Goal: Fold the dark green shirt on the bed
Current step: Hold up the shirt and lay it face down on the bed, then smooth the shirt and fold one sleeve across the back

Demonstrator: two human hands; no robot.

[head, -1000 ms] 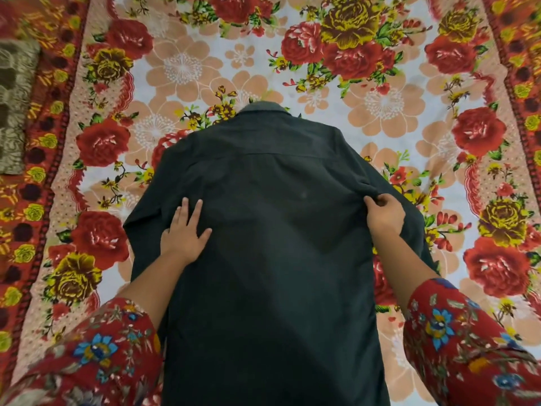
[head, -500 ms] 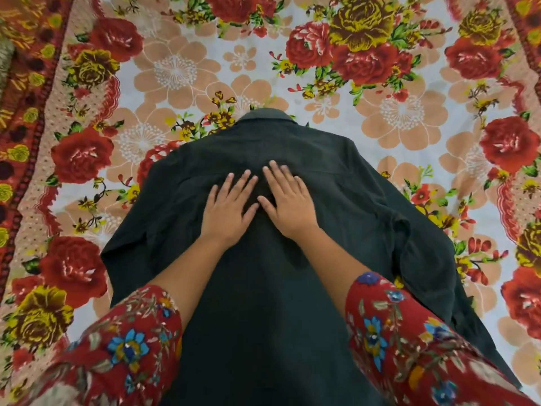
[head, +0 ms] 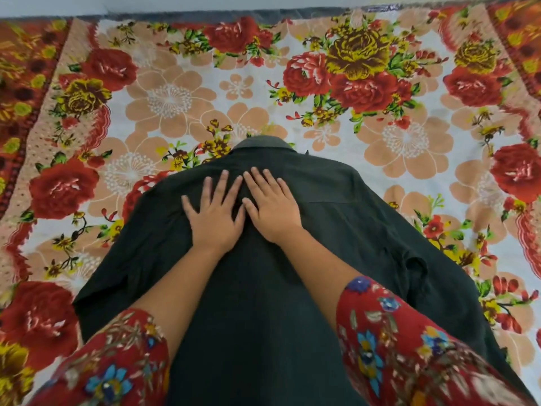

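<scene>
The dark green shirt (head: 336,230) lies back-up on the bed, its collar (head: 263,143) pointing away from me and both sleeves spread to the sides. My left hand (head: 215,213) lies flat on the upper back, fingers spread and straight. Right beside it, my right hand (head: 270,206) presses flat on the cloth just below the collar. The two hands almost touch at the shirt's centre line. Neither hand holds any cloth. My red floral sleeves cover the shirt's lower part.
A floral bedsheet (head: 409,136) with red and yellow roses covers the bed all around the shirt. The bed's far edge (head: 205,16) runs along the top of the view, with a pale wall behind it.
A second ago my left hand lay on the left side and my right pinched the right sleeve seam. Both hands came to the centre and have slid up toward the collar.
</scene>
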